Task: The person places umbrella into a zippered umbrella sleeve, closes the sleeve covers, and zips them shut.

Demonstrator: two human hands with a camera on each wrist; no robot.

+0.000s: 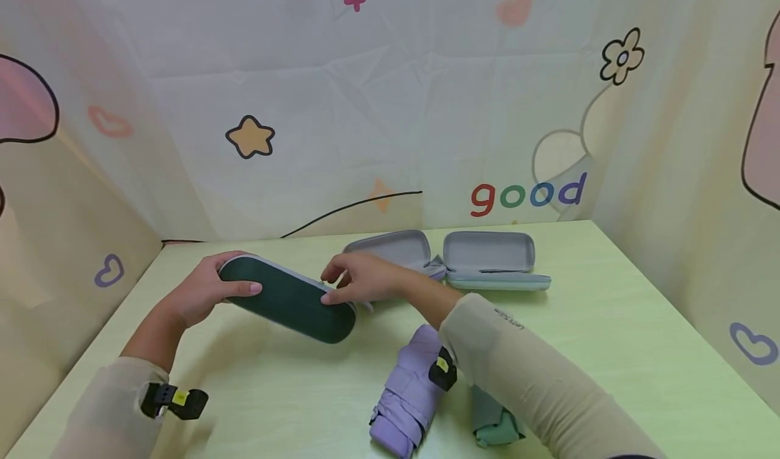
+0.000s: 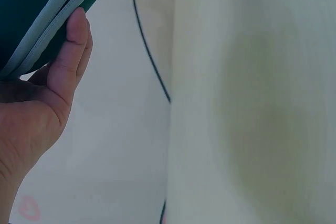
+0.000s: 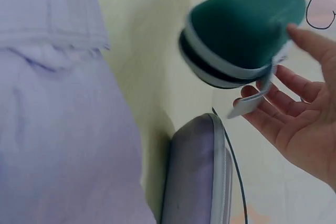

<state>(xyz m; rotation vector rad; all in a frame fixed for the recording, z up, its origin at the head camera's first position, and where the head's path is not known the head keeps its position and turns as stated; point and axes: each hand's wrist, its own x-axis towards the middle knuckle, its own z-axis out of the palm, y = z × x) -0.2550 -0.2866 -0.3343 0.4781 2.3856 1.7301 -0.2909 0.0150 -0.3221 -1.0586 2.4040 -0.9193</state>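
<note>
A long dark green zip case (image 1: 286, 300) with a pale zipper band is held up above the table, tilted down to the right. My left hand (image 1: 204, 288) grips its left end, thumb across the green face and fingers behind. At the right end, my right hand (image 1: 365, 279) has its thumb against the face and curled fingers at the zipper edge. A light strap (image 3: 247, 106) hangs by those fingertips in the right wrist view. Under my right forearm lie a folded purple umbrella (image 1: 405, 398) and a folded green fabric bundle (image 1: 496, 418), partly hidden by the sleeve.
Two cases stand open at the back of the pale green table (image 1: 609, 337): one with a grey lid (image 1: 396, 249) behind my right hand, and a mint case (image 1: 496, 279) beside it. A printed cloth (image 1: 365, 107) hangs behind and along both sides.
</note>
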